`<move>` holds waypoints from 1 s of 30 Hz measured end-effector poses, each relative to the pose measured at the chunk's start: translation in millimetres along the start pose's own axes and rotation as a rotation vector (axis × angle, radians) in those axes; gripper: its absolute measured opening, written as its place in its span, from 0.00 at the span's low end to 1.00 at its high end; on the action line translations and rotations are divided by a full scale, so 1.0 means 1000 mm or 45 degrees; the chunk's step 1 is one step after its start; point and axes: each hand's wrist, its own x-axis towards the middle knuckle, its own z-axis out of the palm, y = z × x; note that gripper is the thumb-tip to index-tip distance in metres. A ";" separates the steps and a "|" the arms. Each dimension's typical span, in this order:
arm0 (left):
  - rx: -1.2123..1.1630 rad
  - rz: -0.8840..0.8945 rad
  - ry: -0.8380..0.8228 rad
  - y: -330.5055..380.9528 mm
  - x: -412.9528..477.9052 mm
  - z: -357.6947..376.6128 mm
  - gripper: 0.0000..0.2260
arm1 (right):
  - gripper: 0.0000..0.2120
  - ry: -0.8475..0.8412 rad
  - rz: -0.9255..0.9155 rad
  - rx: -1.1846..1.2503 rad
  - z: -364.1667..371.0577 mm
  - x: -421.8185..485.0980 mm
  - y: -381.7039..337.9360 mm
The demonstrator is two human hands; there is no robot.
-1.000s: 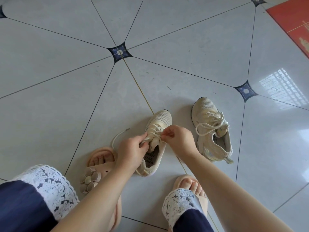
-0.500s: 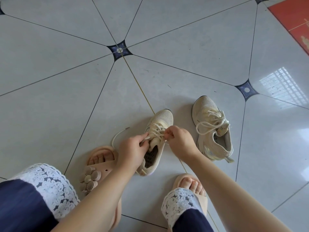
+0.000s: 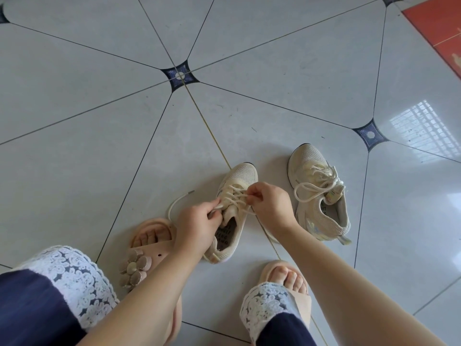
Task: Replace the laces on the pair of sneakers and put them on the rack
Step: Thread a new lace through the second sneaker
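Observation:
Two small beige mesh sneakers stand on the tiled floor. The near sneaker [image 3: 243, 174] sits between my hands, toe pointing away. My left hand [image 3: 197, 224] pinches one end of its cream lace [image 3: 234, 193] at the left of the eyelets; the lace's free tail loops over the floor to the left. My right hand [image 3: 270, 203] pinches the lace at the right side of the eyelets. The second sneaker [image 3: 321, 196] stands apart to the right with its lace tied in a loose bow.
My feet in pink slippers, the left slipper [image 3: 146, 248] and the right slipper [image 3: 287, 278], stand just behind the sneakers. Grey floor tiles [image 3: 99, 146] spread all around. A red mat [image 3: 441, 28] lies at the top right corner. No rack shows.
Both hands have shifted slightly forward along the near sneaker's lacing, the right hand moving toward the toe end. The second sneaker has not moved.

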 end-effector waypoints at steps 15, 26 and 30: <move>0.016 0.020 0.000 -0.002 -0.001 -0.002 0.14 | 0.07 -0.099 0.059 0.229 -0.013 -0.014 0.000; 0.032 0.013 -0.061 0.008 0.014 -0.012 0.04 | 0.13 -0.093 0.106 0.310 -0.002 -0.032 -0.010; -0.052 -0.020 -0.099 0.006 0.014 -0.013 0.08 | 0.03 -0.038 0.101 0.333 0.000 -0.029 -0.007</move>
